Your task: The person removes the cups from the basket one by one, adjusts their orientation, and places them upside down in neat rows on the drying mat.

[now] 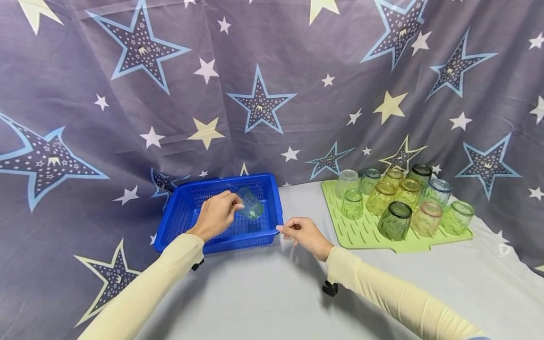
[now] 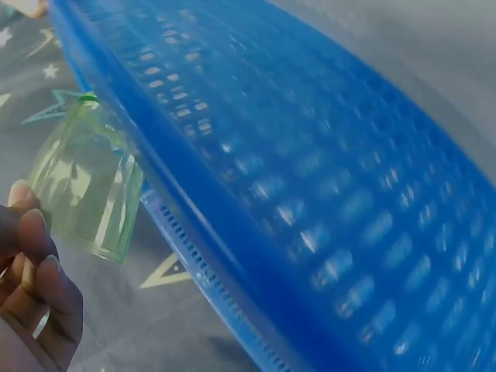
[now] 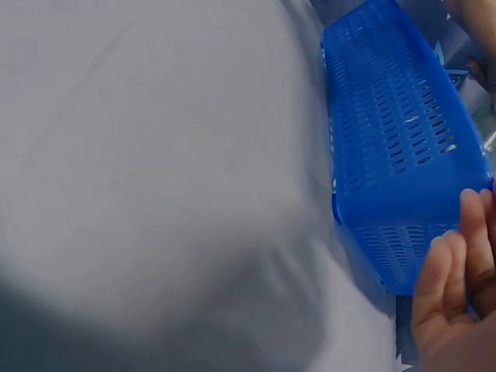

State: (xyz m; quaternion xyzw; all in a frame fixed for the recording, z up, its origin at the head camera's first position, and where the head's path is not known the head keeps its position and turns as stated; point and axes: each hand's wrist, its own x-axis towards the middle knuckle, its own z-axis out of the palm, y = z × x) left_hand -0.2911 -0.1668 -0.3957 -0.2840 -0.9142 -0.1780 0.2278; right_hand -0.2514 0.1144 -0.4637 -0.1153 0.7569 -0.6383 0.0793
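Note:
My left hand (image 1: 217, 215) pinches a clear, green-tinted glass (image 1: 250, 204) between thumb and fingers. The glass is tilted and hangs inside the blue perforated basket (image 1: 278, 208), above its floor. In the left wrist view the same glass (image 2: 85, 186) shows beyond the basket's side, with fingers (image 2: 35, 232) at its edge. My right hand (image 1: 308, 236) is at the basket's front right corner, thumb and fingertips pinching the rim. The right wrist view shows its fingers (image 3: 442, 271) against the corner; the thumb is out of sight there.
On the right, a light green drying mat (image 1: 346, 233) holds several upside-down tumblers, among them a dark green glass (image 1: 395, 222), a pink one (image 1: 427, 219) and a small green one (image 1: 352, 205). A grey tabletop (image 1: 263, 293) lies underneath. A star-patterned curtain (image 1: 263, 47) hangs behind.

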